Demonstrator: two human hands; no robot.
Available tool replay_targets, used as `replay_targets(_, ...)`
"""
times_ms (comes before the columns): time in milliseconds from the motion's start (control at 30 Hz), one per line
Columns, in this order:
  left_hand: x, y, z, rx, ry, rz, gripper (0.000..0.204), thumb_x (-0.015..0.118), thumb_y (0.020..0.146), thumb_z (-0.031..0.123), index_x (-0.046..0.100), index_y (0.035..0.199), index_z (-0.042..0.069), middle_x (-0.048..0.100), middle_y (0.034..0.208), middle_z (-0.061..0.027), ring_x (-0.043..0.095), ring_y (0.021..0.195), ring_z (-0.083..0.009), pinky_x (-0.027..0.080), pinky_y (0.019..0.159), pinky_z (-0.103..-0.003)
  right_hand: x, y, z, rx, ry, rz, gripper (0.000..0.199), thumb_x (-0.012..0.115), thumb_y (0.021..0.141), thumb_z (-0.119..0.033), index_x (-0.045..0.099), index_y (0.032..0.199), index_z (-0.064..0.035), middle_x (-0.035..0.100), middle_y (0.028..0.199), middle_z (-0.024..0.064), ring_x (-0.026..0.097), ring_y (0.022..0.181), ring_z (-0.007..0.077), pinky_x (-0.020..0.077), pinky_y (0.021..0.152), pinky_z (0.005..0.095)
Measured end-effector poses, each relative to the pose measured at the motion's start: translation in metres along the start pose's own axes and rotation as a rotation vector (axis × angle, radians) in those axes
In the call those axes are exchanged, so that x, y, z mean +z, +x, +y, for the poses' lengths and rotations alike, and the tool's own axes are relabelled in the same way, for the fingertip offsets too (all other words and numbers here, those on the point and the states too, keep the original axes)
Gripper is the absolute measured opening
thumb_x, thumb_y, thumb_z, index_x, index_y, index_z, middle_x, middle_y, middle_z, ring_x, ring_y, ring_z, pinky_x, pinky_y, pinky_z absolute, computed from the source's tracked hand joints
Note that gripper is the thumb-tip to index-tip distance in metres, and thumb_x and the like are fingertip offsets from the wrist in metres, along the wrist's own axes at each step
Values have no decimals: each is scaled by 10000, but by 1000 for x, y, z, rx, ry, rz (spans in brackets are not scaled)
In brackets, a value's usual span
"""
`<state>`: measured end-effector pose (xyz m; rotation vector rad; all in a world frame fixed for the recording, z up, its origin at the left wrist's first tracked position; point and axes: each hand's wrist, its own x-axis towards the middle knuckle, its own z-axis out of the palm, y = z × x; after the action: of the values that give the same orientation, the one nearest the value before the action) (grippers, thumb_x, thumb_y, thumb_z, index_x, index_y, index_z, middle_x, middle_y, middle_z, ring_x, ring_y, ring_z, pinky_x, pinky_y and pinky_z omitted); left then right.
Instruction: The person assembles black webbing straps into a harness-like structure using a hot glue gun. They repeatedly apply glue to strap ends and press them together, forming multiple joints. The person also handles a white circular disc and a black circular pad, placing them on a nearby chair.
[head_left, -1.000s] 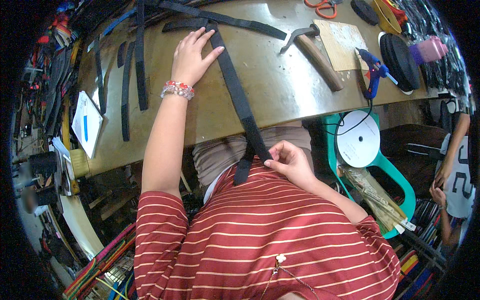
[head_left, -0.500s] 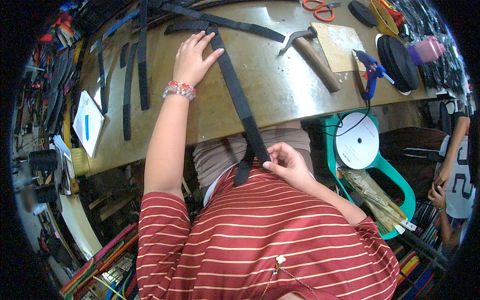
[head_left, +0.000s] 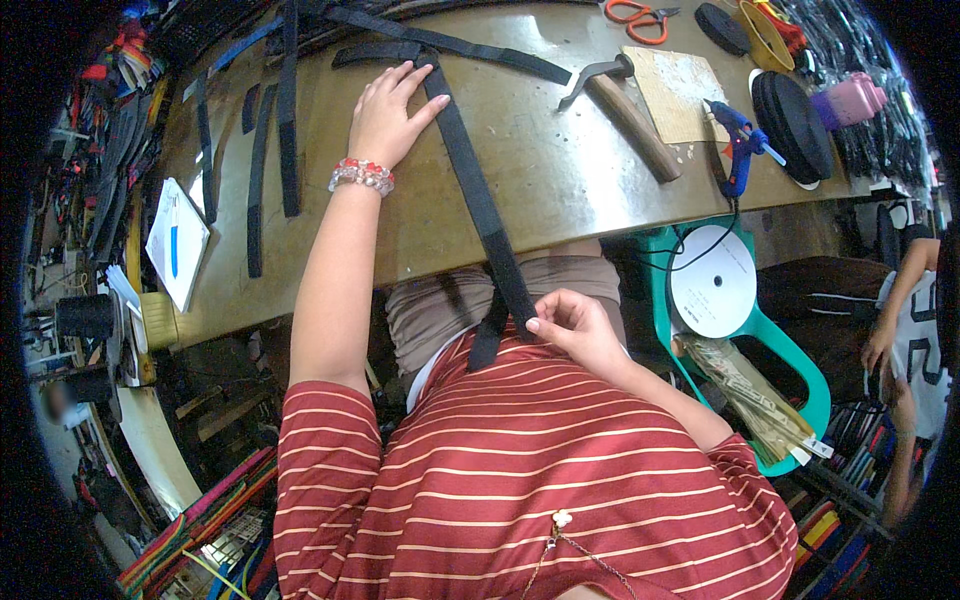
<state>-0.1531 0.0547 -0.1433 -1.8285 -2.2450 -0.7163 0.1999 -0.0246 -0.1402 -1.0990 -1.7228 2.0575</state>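
A black webbing strap [head_left: 462, 160] runs from the far side of the table, over its front edge, to my lap. My left hand [head_left: 388, 115] lies on the tabletop with its fingers stretched out, fingertips on the strap's far end where it bends to the left. At my waist, my right hand [head_left: 572, 325] pinches the strap's near end between thumb and fingers. Beside that end, a short black strap piece [head_left: 487, 340] hangs over my striped shirt; whether it belongs to the same strap I cannot tell.
More black straps [head_left: 288, 165] lie at the left, near a white pad [head_left: 188, 250] with a blue pen. On the right are a hammer [head_left: 635, 130], a blue glue gun [head_left: 738, 150], orange-handled scissors [head_left: 640, 18] and webbing rolls. A green stool [head_left: 815, 385] holds a white reel. Another person's hands [head_left: 880, 350] show far right.
My hands and the strap stay practically in place. At the far right, the other person's hands and arms have shifted a little.
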Motion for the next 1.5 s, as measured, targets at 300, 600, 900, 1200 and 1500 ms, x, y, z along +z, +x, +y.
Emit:
replay_targets(300, 1, 0, 0, -19, -33, 3, 578, 544, 853, 577, 563, 1294, 205, 479, 1395, -92, 398, 1319, -289, 300, 1099, -441, 6, 9, 9, -57, 24, 47, 187, 718, 814, -26, 583, 943, -34, 590, 804, -33, 535, 697, 24, 433, 597, 171)
replay_targets(600, 1, 0, -1, -9, -12, 5, 575, 542, 856, 572, 557, 1301, 207, 478, 1396, -89, 399, 1317, -289, 302, 1098, -437, 5, 11, 13, -47, -52, 41, 163, 712, 825, -147, 638, 867, -8, 626, 744, 12, 546, 698, 87, 461, 682, 262)
replay_targets(900, 1, -1, 0, -19, -31, 8, 578, 544, 856, 570, 556, 1302, 203, 476, 1397, -90, 391, 1322, -291, 291, 1104, -435, 5, 11, 12, -85, -189, 38, 194, 667, 865, -179, 661, 913, 9, 655, 816, 96, 596, 778, 161, 466, 738, 297)
replay_targets(1200, 1, 0, 0, -24, -24, 3, 578, 544, 856, 572, 554, 1303, 206, 476, 1398, -83, 392, 1322, -289, 288, 1105, -446, 5, 12, 10, -100, -240, 9, 228, 647, 881, -212, 658, 901, 15, 655, 818, 125, 611, 773, 190, 472, 729, 319)
replay_targets(1500, 1, 0, 0, -19, -36, 7, 584, 556, 848, 571, 557, 1297, 198, 482, 1390, -92, 394, 1319, -295, 289, 1103, -449, 4, 11, -1, -12, -304, -84, 262, 603, 928, -234, 609, 824, 6, 545, 703, 15, 458, 656, 86, 412, 594, 276)
